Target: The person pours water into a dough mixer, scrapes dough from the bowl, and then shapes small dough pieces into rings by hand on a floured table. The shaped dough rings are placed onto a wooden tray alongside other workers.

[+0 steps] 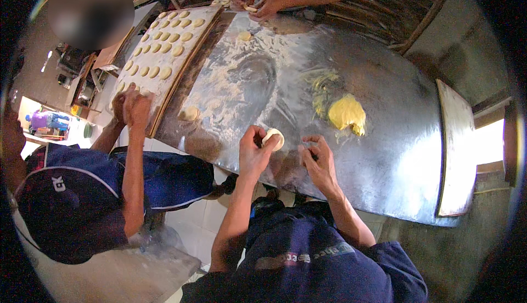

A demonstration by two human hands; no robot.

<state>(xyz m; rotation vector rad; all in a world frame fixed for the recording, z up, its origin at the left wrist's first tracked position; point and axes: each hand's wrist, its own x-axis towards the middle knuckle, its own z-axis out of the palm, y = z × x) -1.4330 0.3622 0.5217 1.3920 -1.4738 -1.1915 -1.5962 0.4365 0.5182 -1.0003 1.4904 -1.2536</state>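
Note:
A small round of pale dough (274,139) is pinched between the thumb and fingers of my left hand (256,150), just above the near side of the metal table. To its right, my right hand (319,163) is held with bent fingers drawn toward the thumb. Whatever lies between those fingertips is too small to make out. Beyond my right hand, a soft yellow mound (346,112) rests on the table, with yellow smears (323,86) behind it. The two hands are apart, with neither touching the mound.
White flour (241,56) covers the metal table (384,155) at left. Dough pieces (189,114) lie on it. A board (159,64) with rows of dough rounds stands left, a co-worker's hands (132,106) over it. Opposite, another person's hands (263,6) hold dough. A pale board (457,149) edges the right.

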